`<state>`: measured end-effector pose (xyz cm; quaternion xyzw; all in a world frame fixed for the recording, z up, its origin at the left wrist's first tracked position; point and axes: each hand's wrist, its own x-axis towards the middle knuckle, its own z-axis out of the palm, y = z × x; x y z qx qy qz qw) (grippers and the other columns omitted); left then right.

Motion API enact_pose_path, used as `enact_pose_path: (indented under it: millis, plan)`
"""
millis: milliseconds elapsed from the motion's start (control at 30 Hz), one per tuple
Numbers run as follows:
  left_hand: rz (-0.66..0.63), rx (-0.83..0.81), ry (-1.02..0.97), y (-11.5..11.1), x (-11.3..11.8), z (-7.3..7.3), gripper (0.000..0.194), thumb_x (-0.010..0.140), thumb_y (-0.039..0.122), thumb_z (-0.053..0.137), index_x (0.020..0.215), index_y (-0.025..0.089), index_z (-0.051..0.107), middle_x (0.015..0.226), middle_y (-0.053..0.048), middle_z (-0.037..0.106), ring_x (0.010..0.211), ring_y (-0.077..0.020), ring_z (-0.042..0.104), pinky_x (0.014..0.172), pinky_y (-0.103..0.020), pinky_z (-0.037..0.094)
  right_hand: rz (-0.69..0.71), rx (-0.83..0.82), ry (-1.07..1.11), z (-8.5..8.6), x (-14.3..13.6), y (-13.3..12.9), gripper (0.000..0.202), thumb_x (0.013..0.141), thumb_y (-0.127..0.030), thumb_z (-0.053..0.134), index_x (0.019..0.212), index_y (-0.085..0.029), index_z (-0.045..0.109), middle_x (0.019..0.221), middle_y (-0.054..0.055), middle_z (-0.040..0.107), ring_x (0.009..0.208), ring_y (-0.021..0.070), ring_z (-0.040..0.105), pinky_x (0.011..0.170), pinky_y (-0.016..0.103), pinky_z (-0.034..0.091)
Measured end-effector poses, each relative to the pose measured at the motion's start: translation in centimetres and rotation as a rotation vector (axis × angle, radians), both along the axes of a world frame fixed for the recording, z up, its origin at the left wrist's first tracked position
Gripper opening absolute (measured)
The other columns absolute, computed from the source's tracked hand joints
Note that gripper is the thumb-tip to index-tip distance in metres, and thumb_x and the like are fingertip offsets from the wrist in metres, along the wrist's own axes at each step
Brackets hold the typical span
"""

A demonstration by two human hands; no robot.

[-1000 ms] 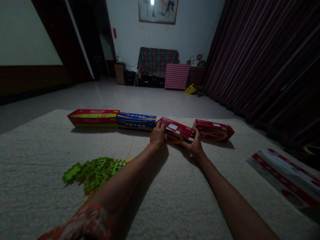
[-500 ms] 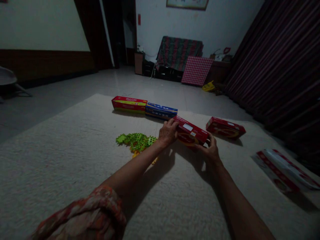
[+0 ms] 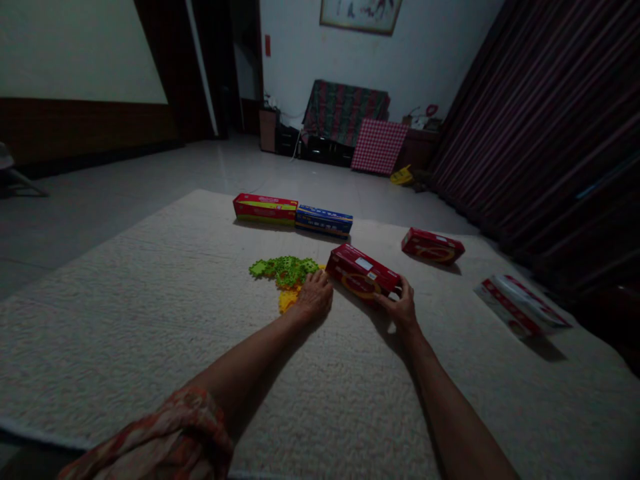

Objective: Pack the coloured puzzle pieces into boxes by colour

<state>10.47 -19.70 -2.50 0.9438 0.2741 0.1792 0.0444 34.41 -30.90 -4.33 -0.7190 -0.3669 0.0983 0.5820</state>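
Note:
A dark red carton (image 3: 359, 272) with a gold oval print rests on the pale mat, slightly angled. My right hand (image 3: 400, 308) grips its right end, thumb on the near side and fingers over the far corner. To the carton's left, my left hand (image 3: 315, 299) is low over the mat with its fingers stretched forward, next to yellow plastic pieces (image 3: 288, 301) that it partly covers. A pile of green notched plastic pieces (image 3: 285, 268) lies just beyond that hand.
A red and green box (image 3: 266, 209) and a blue box (image 3: 324, 221) stand end to end at the mat's far side. Another dark red box (image 3: 433, 247) sits at the right. Nearer is a white and red package (image 3: 523, 307). A curtain (image 3: 540, 120) hangs along the right.
My left hand has let go of the red carton's left end and moved left and nearer, down beside the yellow pieces. The carton is lower; my right hand stays on it. The view has shifted.

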Motion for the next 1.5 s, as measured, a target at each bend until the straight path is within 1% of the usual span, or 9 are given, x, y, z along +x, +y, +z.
enact_pose_path:
  millis: [300, 533, 667, 800, 967, 1100, 1200, 1400, 1500]
  plan:
    - [0.009, 0.027, 0.005, 3.1, -2.6, 0.1, 0.02, 0.093, 0.022, 0.053, 0.096, 0.019, 0.073, 0.126, -0.014, 0.063, 0.128, -0.0316, 0.048, 0.106, -0.052, 0.039, 0.074, 0.045, 0.017, -1.1, -0.9, 3.3, 0.109, 0.048, -0.058, 0.088, 0.143, -0.027, 0.044, 0.134, 0.013, 0.042, 0.113, 0.0332, 0.059, 0.09, 0.054, 0.059]
    - [-0.023, 0.018, 0.046, 3.7, -0.2, -0.5, 0.023, 0.096, 0.019, 0.047, 0.1, 0.021, 0.071, 0.119, -0.013, 0.065, 0.123, -0.0282, 0.05, 0.108, -0.049, 0.037, -0.058, 0.076, 0.045, -1.9, 0.2, 2.6, 0.106, 0.057, -0.055, 0.085, 0.147, -0.024, 0.04, 0.138, 0.015, 0.045, 0.108, 0.0302, 0.064, 0.092, 0.05, 0.058]
    - [-0.056, 0.014, 0.067, 4.3, 1.0, -0.7, 0.024, 0.096, 0.019, 0.048, 0.104, 0.023, 0.069, 0.125, -0.012, 0.063, 0.123, -0.0288, 0.05, 0.103, -0.048, 0.039, -0.059, 0.082, 0.044, -2.2, 0.4, 2.4, 0.104, 0.057, -0.052, 0.085, 0.147, -0.026, 0.04, 0.14, 0.015, 0.045, 0.109, 0.0306, 0.064, 0.09, 0.049, 0.058]
    - [-0.061, 0.019, 0.075, 5.1, 0.6, -0.5, 0.029, 0.096, 0.017, 0.042, 0.107, 0.023, 0.069, 0.129, -0.014, 0.062, 0.123, -0.03, 0.051, 0.101, -0.048, 0.038, -0.012, 0.095, 0.04, -2.0, 0.0, 2.4, 0.102, 0.058, -0.05, 0.085, 0.145, -0.023, 0.04, 0.138, 0.016, 0.048, 0.112, 0.0309, 0.063, 0.089, 0.05, 0.058]
    - [0.013, -0.01, 0.126, 6.9, -0.9, -0.6, 0.029, 0.097, 0.019, 0.042, 0.102, 0.026, 0.069, 0.124, -0.01, 0.065, 0.121, -0.0281, 0.054, 0.102, -0.046, 0.038, 0.053, 0.165, 0.053, -1.9, -0.6, 2.4, 0.098, 0.062, -0.044, 0.084, 0.147, -0.026, 0.038, 0.14, 0.014, 0.053, 0.115, 0.0293, 0.063, 0.093, 0.049, 0.057]
    - [0.022, -0.006, 0.015, 8.6, -1.7, -1.4, 0.026, 0.092, 0.02, 0.044, 0.089, 0.021, 0.07, 0.111, -0.014, 0.068, 0.11, -0.0311, 0.06, 0.098, -0.049, 0.043, 0.145, 0.231, 0.15, -1.8, -1.0, 2.5, 0.096, 0.062, -0.036, 0.084, 0.146, -0.026, 0.038, 0.14, 0.014, 0.055, 0.121, 0.0297, 0.061, 0.099, 0.049, 0.055]
    - [0.069, -0.038, -0.102, 9.3, -1.5, -2.0, 0.023, 0.087, 0.02, 0.048, 0.089, 0.018, 0.07, 0.11, -0.015, 0.07, 0.103, -0.0311, 0.063, 0.096, -0.049, 0.048, 0.213, 0.264, 0.223, -1.5, -1.2, 2.7, 0.093, 0.064, -0.03, 0.082, 0.144, -0.026, 0.037, 0.14, 0.015, 0.055, 0.124, 0.0296, 0.059, 0.102, 0.049, 0.053]
    - [0.233, -0.16, -0.592, 8.1, 0.4, -1.6, 0.034, 0.085, 0.019, 0.043, 0.108, 0.014, 0.068, 0.108, -0.014, 0.072, 0.102, -0.0272, 0.067, 0.094, -0.042, 0.053, 0.294, 0.28, 0.244, -1.1, -1.1, 2.8, 0.087, 0.064, -0.024, 0.078, 0.142, -0.026, 0.039, 0.14, 0.013, 0.056, 0.126, 0.0289, 0.058, 0.106, 0.049, 0.051]
    - [0.255, -0.218, -0.728, 7.1, 1.2, -1.1, 0.034, 0.088, 0.024, 0.044, 0.111, 0.015, 0.068, 0.111, -0.013, 0.072, 0.105, -0.0276, 0.067, 0.095, -0.042, 0.053, 0.314, 0.272, 0.245, -0.9, -1.1, 2.7, 0.085, 0.065, -0.025, 0.077, 0.142, -0.026, 0.04, 0.141, 0.013, 0.055, 0.123, 0.0285, 0.061, 0.105, 0.048, 0.051]
